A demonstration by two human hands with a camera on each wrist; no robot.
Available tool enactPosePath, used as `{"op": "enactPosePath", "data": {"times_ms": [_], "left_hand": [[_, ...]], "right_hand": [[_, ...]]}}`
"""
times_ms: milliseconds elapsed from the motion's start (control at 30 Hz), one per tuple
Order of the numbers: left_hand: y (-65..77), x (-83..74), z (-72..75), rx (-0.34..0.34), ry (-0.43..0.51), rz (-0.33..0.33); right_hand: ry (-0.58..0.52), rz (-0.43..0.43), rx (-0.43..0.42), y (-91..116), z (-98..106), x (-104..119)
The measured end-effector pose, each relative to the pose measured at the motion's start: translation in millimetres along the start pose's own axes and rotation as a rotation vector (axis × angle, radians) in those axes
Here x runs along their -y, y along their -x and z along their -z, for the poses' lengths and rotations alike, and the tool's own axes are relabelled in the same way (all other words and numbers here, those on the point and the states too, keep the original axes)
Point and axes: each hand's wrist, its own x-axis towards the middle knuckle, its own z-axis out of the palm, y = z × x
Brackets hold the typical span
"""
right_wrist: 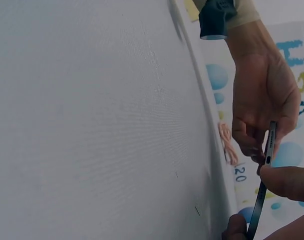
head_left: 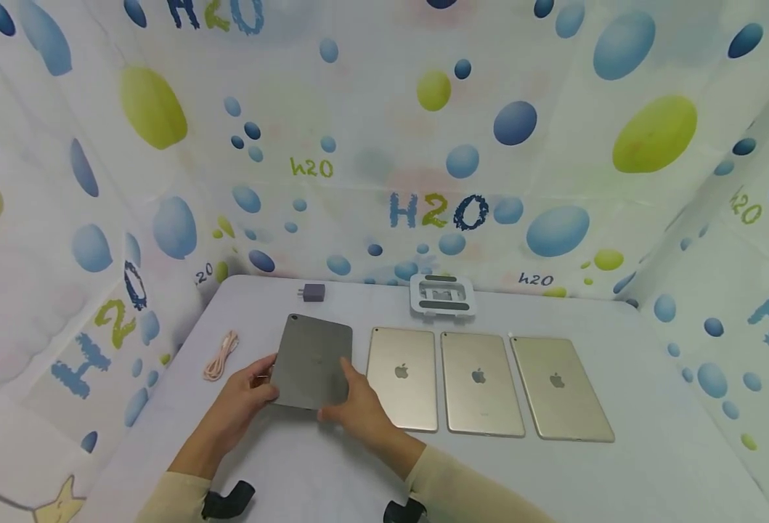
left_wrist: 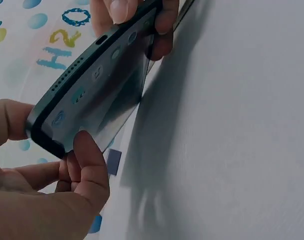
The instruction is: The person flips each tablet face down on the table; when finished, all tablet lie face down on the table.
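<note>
Both hands hold a dark grey tablet (head_left: 312,363) tilted above the table, its back with a corner camera showing in the head view. My left hand (head_left: 240,407) pinches its left edge near the lower corner. On the right edge and lower corner, my right hand (head_left: 361,407) grips it, thumb at the bottom edge. Several icons show on the tablet's screen (left_wrist: 94,87) in the left wrist view, where the port and speaker holes line its edge. Seen edge-on in the right wrist view, the tablet (right_wrist: 260,200) is thin between the hands.
Three gold tablets, left (head_left: 401,399), middle (head_left: 482,403) and right (head_left: 563,407), lie face down on the white table (head_left: 652,378). Behind them stands a white-and-grey folding stand (head_left: 443,296). A dark plug adapter (head_left: 313,293) lies at the back, and a coiled pink cable (head_left: 219,356) at the left.
</note>
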Motion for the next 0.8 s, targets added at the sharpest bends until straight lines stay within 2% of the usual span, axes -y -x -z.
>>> {"op": "enactPosePath", "data": {"times_ms": [200, 300, 533, 800], "left_hand": [[0.5, 4.2, 0.1, -0.06, -0.227, 0.056], [-0.5, 5.6, -0.1, -0.08, -0.294, 0.073], [-1.1, 11.4, -1.4, -0.098, -0.36, 0.102], [-1.1, 6.2, -4.4, -0.107, -0.397, 0.137]], "right_hand": [[0.019, 0.003, -0.02, 2.5, -3.9, -4.6], [0.017, 0.014, -0.015, 3.7, -3.1, -3.7], [0.005, 0.009, 0.012, 8.7, 3.1, -2.0], [-0.016, 0.023, 0.028, 11.1, 9.8, -2.6]]}}
